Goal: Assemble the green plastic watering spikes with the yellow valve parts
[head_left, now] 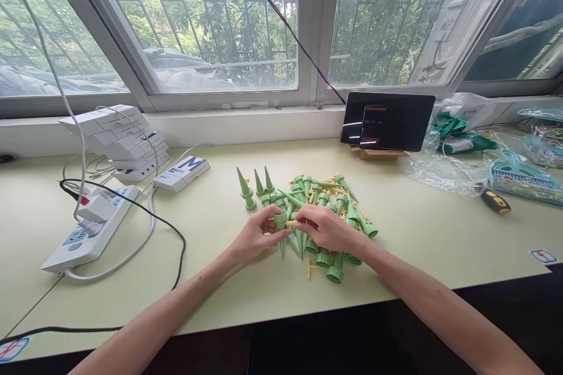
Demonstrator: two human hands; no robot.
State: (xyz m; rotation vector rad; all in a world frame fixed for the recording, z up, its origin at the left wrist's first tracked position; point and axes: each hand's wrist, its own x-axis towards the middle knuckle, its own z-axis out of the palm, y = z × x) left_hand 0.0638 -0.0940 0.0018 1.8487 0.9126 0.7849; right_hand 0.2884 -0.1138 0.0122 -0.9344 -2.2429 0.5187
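Observation:
My left hand (pixel 255 237) pinches a green cone-shaped spike (pixel 280 228) by its collar, tip pointing down. My right hand (pixel 328 228) meets it from the right, fingers closed on a small yellow plastic piece (pixel 291 224) at the spike's collar. Both hands hover over a pile of green spikes (pixel 334 217) mixed with small yellow pieces (pixel 328 187) on the pale green table (pixel 211 269). Three green spikes (pixel 255 187) stand upright just left of the pile.
A white power strip (pixel 88 228) with cables lies at the left, beside stacked white boxes (pixel 118 140) and a box marked M (pixel 182 173). A dark tablet (pixel 387 122) leans at the window sill. Plastic bags, a teal brush (pixel 523 179) and a yellow-black tool (pixel 496 201) sit at the right.

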